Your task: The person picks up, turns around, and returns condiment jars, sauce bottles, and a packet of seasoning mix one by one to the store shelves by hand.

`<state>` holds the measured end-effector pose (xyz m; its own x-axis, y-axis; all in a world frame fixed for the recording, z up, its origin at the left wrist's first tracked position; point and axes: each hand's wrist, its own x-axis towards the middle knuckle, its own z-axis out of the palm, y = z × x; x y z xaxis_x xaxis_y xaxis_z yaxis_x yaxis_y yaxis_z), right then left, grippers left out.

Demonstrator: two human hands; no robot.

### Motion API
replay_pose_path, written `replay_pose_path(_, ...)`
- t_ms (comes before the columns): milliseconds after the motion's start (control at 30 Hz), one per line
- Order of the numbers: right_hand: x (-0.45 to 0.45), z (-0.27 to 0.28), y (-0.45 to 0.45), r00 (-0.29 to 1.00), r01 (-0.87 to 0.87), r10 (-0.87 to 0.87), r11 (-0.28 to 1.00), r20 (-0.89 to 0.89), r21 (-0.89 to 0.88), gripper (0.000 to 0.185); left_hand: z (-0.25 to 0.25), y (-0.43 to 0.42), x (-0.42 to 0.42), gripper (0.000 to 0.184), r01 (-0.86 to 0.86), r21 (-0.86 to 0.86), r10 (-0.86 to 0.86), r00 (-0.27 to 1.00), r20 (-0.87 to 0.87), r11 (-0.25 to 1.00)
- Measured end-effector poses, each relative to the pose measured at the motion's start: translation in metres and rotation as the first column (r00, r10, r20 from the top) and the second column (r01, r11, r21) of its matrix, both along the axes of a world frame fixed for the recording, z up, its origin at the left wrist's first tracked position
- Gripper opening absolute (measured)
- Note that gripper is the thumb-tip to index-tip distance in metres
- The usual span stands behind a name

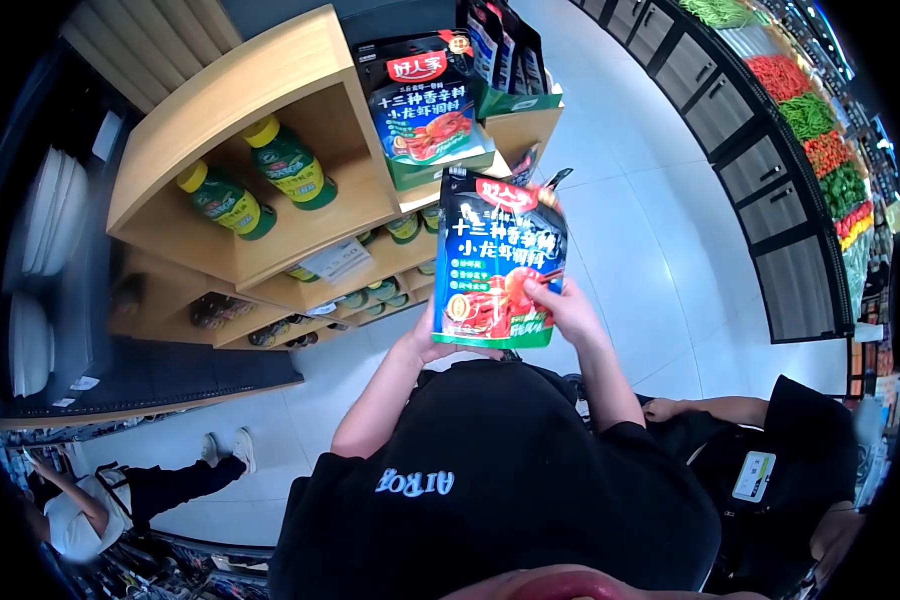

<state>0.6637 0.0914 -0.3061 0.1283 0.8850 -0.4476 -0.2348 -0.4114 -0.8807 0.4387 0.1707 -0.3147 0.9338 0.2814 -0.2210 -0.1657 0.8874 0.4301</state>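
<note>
A dark blue seasoning pouch, printed with red crayfish and a green bottom band, is held upright in front of my chest. My right hand grips its right side, the thumb lying across the printed front. From behind and below, my left hand supports the lower left corner; most of its fingers are hidden by the pouch. Just beyond stands a matching pouch in a green display box on the wooden shelf.
Green bottles with yellow caps stand in a wooden shelf unit on the left. More pouches sit at its far end. Vegetable bins line the right. One person stands close on my right, another farther left.
</note>
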Motion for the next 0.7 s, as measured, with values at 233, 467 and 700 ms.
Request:
replay_pose_path(233,0.040,0.068,0.084,0.910,0.122,-0.266,0.904,0.316,0.409,0.030,-0.145,-0.015,-0.078,0.062,-0.334,0.374,0.494,0.698,-0.518,0.865)
replay_pose_path(467,0.048,0.066,0.242,0.923,-0.041,-0.192,0.813,0.334,0.581,0.030,-0.400,-0.162,-0.265,0.043,0.473,0.749,0.723,0.286,-0.629,0.464)
replay_pose_path(700,0.025,0.023,0.293,0.979,-0.150,0.061,0.862,0.194,0.484,0.024,-0.378,-0.302,-0.330,0.039,0.334,0.108,0.098,0.046,-0.994,0.936)
